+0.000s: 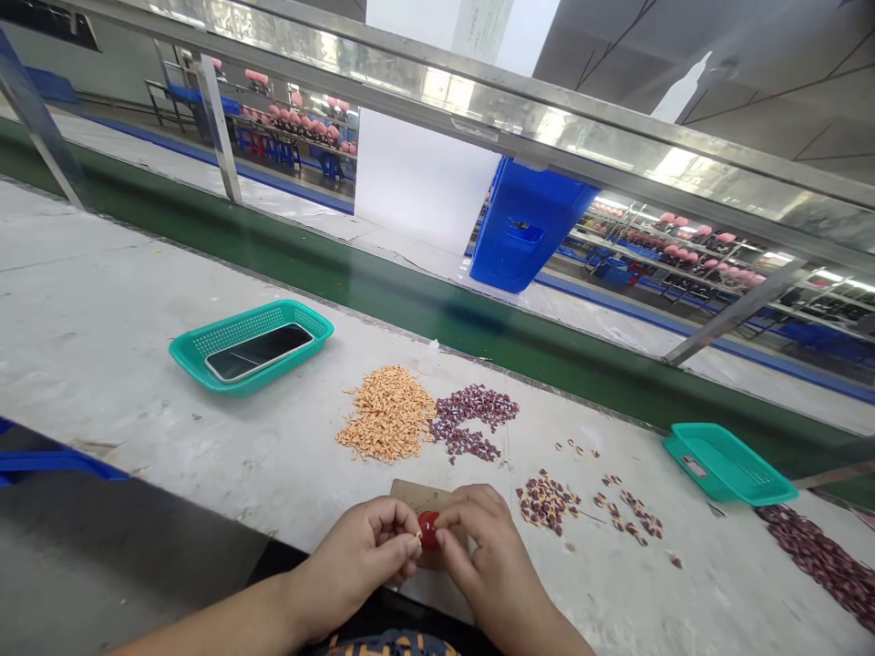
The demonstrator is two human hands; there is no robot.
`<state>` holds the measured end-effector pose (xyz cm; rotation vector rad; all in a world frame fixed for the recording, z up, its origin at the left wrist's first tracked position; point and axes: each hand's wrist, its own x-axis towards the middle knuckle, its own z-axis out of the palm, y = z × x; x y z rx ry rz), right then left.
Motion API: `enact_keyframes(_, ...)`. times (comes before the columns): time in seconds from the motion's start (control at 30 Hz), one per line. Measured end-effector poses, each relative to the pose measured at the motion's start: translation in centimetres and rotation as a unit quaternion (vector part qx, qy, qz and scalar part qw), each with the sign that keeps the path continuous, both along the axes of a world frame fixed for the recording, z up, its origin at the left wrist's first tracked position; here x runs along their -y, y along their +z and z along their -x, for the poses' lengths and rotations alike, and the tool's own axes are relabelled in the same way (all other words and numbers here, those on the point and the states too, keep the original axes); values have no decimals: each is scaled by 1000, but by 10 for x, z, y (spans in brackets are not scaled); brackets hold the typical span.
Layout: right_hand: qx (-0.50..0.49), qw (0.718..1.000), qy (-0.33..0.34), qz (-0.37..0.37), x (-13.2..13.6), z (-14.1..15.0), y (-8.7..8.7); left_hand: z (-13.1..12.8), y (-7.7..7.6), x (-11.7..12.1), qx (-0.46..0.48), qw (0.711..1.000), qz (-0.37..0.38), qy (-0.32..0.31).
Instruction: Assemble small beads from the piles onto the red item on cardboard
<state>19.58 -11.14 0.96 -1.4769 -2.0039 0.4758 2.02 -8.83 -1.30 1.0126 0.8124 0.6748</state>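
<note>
My left hand (pixel 359 565) and my right hand (pixel 482 556) meet low in the view over a brown cardboard piece (pixel 422 497). My right fingers grip a glossy red object (pixel 428 529). My left fingertips pinch a tiny pale piece (pixel 416 542) against its side. Beyond my hands lie a heap of orange-tan pieces (pixel 386 415) and a spread of maroon beads (pixel 471 410). To the right of my right hand are a small mixed pile of beads (pixel 547 501) and a looser scatter (pixel 629 507).
A teal plastic basket (pixel 205 351) holds a black smartphone (pixel 258 352) on the worn grey work table (pixel 102 273). Another teal basket (pixel 728 465) and a dark red bead strip (pixel 820 565) sit right. A green belt (pixel 342 273), glass guard rail (pixel 478 109) and blue bin (pixel 530 223) lie beyond.
</note>
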Motion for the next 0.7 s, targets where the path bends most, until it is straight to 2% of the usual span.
enact_keyframes(0.1, -85, 996, 10, 2, 1, 5, 2, 0, -1, -1, 12, 1000, -3, -10)
enact_keyframes(0.2, -123, 992, 13, -3, 2, 8, 2, 1, -1, -2, 10, 1000, -7, -16)
enact_keyframes(0.7, -150, 988, 3, 31, 2, 10, -2, 2, -1, -1, 33, 999, -29, -13)
